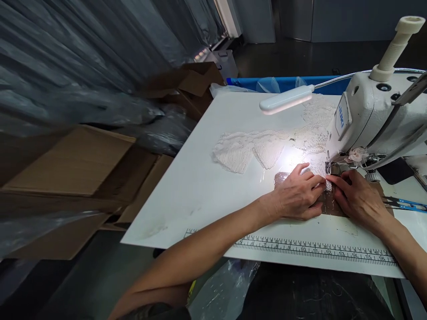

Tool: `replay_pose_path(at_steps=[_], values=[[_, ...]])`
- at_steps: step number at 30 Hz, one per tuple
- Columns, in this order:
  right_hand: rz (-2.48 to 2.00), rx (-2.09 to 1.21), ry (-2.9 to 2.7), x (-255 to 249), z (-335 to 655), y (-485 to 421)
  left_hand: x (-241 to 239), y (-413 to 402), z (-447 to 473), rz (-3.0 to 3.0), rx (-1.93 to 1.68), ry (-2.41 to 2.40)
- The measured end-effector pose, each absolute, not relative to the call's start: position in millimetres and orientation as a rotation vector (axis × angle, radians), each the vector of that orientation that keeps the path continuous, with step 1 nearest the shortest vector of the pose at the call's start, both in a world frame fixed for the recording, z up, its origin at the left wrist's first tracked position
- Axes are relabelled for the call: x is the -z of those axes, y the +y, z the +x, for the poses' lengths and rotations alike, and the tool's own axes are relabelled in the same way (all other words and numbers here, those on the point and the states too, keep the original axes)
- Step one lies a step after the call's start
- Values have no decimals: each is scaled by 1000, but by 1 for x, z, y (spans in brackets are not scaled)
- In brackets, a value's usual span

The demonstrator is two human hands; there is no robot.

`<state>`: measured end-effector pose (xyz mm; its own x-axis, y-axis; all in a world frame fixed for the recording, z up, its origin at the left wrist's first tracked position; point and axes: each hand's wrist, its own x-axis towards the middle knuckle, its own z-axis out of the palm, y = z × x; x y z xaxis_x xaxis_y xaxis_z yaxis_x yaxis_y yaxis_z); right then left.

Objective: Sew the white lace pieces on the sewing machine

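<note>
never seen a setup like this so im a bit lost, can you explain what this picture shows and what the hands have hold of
There is no robot here: these are a person's bare hands, seen from a camera worn on their head, looking forward and down. On the right stands a white sewing machine, with a small lamp lighting the work. The left hand and right hand meet at white lace by the needle area; how firmly they grip it is hard to tell. More lace lies leftward on the white table, which has a printed ruler along its front edge. Blue-handled snips lie beyond the right hand.
</note>
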<state>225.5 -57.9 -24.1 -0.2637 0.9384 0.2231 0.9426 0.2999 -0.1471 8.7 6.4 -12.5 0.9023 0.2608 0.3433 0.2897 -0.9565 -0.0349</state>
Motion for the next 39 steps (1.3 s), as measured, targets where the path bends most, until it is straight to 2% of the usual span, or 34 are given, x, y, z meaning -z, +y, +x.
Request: replay_pose_path(at_steps=[14,21,28,33,39], values=[[-1830,83,-2351,18,218,-57,14,11,9,-3031,452,-501],[-1637,48,-2333,19,222,-61,11,12,11,-3080,342,-596],[-1791,42,-2346,17,218,-56,9,16,13,-3115,327,-659],[-1737,-81,-2333,14,223,-54,7,18,13,-3139,305,-699],[-1666,-458,-2098,1,242,-56,2,23,12,-3171,240,-716]])
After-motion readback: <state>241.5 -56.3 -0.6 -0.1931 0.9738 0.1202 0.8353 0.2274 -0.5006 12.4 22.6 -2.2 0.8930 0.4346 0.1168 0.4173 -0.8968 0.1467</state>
